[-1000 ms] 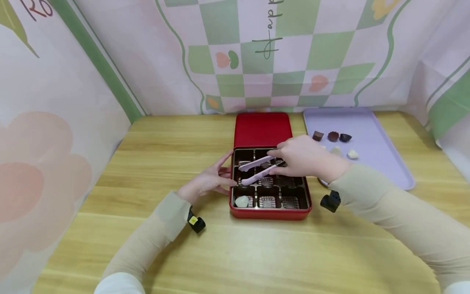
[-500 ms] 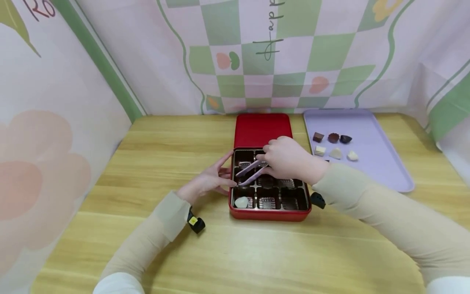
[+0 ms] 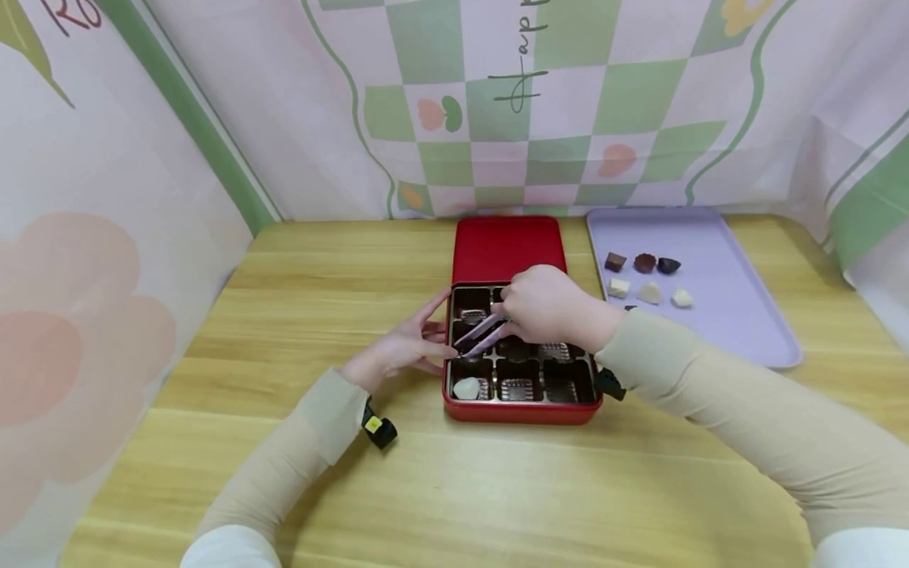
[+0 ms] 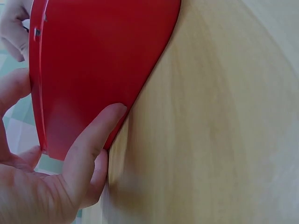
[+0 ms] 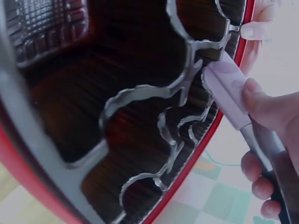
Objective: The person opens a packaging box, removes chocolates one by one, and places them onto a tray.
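Note:
A red tin [image 3: 521,412] with a dark insert of square compartments stands on the table, its red lid [image 3: 507,248] behind it. My right hand [image 3: 543,304] grips lilac-tipped tongs [image 3: 483,335] above the insert, their tips down at the left compartment of the middle row. In the right wrist view, one lilac tong arm [image 5: 229,88] dips among the dividers; what lies between the tips is hidden. My left hand [image 3: 398,347] rests against the tin's left side, fingers extended along the red wall [image 4: 103,60] in the left wrist view. A white chocolate [image 3: 466,388] sits in the front left compartment.
At the back right lies a lilac tray [image 3: 738,315]. It carries a row of dark chocolates [image 3: 645,263] and a row of white chocolates [image 3: 649,293]. A patterned cloth [image 3: 497,158] hangs behind the wooden table [image 3: 440,489].
My right hand has moved left with the tongs, whose tips have come lower and nearer each other in the middle-left compartment. The white row on the tray is now uncovered. The left hand stays put.

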Available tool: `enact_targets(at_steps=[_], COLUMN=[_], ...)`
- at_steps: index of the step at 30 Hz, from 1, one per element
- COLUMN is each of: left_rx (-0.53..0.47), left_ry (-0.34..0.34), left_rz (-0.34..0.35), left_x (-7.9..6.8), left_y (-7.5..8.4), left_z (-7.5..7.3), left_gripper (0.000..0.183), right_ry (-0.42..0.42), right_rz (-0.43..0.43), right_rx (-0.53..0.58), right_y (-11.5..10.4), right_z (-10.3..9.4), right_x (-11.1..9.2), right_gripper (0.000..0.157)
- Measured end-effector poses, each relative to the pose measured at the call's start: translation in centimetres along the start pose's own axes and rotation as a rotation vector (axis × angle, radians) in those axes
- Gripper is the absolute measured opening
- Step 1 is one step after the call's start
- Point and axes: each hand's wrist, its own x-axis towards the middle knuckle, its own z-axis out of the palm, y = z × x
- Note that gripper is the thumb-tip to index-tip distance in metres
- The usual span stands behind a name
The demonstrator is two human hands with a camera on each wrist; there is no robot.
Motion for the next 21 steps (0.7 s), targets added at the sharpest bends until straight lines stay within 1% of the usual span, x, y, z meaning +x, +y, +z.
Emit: enact_targets(at_steps=[3,10,16,21], left_rx=[-0.004,0.003,-0.008,-0.012], left_ry=[0.002,0.019,0.017,0.009], left_rz=[0.001,-0.012,-0.008,0.002], left_x=[0.1,0.2,0.2,0.1], left_y=[0.0,0.0,-0.1,-0.1], left_z=[-0.1,-0.1,0.0,0.0], left_gripper=[0.1,0.1,0.101,0.101], right_ry=[0.029,0.162,0.209,0.241], right_rz=[-0.012,-0.06,-0.068,-0.063], right_rx=[0.013,0.03,0.053,0.068], right_y=[0.3,1.0,1.1,1.2], right_z=[0.3,1.5,2.2,2.7], right_x=[-0.2,-1.2,-1.6,-1.9], right_gripper=[0.027,0.026,0.022,0.024])
